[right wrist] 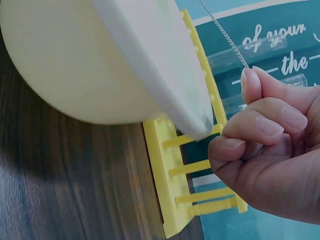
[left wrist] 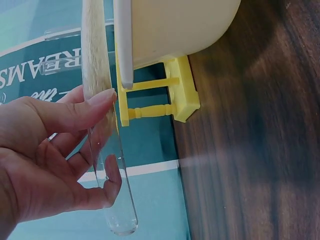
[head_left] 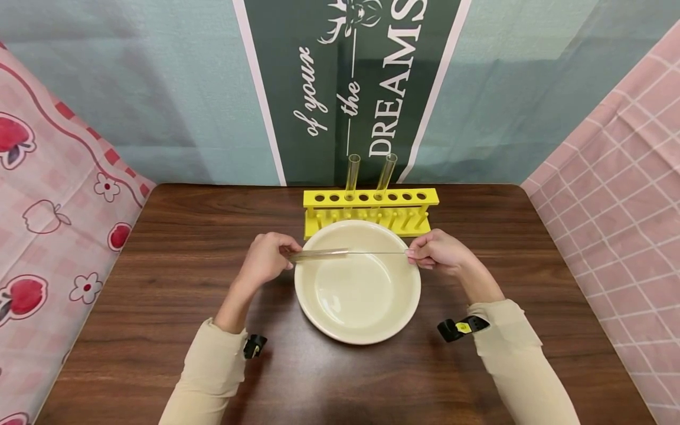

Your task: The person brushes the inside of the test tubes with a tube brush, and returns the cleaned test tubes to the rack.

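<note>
Above the cream basin, my left hand grips a clear glass test tube that lies nearly level. Its rounded closed end pokes out below my fingers in the left wrist view, and pale bristles of a test tube brush fill the part above my thumb. On the other side, my right hand pinches the end of the brush's thin twisted wire between thumb and forefinger. The wire runs straight across the basin into the tube's mouth.
Right behind the basin stands a yellow test tube rack. Two more test tubes, one on the left and one on the right, stand upright in it. A patterned cloth hangs behind the dark wooden table.
</note>
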Motion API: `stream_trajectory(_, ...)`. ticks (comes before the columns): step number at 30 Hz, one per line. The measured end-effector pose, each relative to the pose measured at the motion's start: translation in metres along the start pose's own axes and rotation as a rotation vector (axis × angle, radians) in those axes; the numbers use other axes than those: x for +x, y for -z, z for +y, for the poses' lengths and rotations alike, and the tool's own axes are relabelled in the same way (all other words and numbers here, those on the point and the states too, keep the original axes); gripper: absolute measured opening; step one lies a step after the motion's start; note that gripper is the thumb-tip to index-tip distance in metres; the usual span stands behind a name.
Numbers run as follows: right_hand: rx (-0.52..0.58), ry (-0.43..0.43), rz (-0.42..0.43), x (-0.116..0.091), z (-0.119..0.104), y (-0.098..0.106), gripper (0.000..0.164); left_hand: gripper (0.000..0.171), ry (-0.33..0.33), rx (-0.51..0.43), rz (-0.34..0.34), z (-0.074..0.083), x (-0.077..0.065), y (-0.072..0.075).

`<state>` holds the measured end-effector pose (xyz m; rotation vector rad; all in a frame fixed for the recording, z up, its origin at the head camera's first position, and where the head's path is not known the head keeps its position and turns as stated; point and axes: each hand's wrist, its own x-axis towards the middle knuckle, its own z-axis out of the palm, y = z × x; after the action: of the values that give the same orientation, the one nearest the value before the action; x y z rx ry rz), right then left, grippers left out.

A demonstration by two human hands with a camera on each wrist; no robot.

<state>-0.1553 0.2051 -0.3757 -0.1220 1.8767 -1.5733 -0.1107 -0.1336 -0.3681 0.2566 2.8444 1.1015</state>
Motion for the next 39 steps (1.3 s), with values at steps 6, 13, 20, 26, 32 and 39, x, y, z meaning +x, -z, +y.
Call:
stream_trajectory(6, -0.006, 0.0, 0.0, 0.003, -0.006, -0.009, 0.023, 0.034, -0.012, -0.01, 0.01, 0.008, 0.0, -0.002)
stream_trajectory(13, -0.002, -0.005, -0.012, 0.007, -0.009, -0.016, 0.023, 0.035, -0.024, -0.001, 0.019, 0.012, 0.001, -0.007)
stream_trajectory(20, 0.015, -0.003, -0.036, 0.01, -0.012, -0.023, 0.022, 0.041, -0.031, 0.009, 0.043, 0.017, 0.002, -0.012)
stream_trajectory(26, 0.036, -0.016, -0.052, 0.014, -0.014, -0.031, 0.022, 0.04, -0.049, 0.026, 0.06, 0.021, 0.002, -0.016)
stream_trajectory(32, 0.048, -0.024, -0.057, 0.015, -0.014, -0.034, 0.025, 0.039, -0.073, 0.035, 0.071, 0.02, 0.002, -0.018)
stream_trajectory(39, -0.015, -0.017, -0.048, 0.014, -0.015, -0.032, 0.024, 0.037, -0.07, 0.021, 0.039, 0.02, 0.003, -0.017)
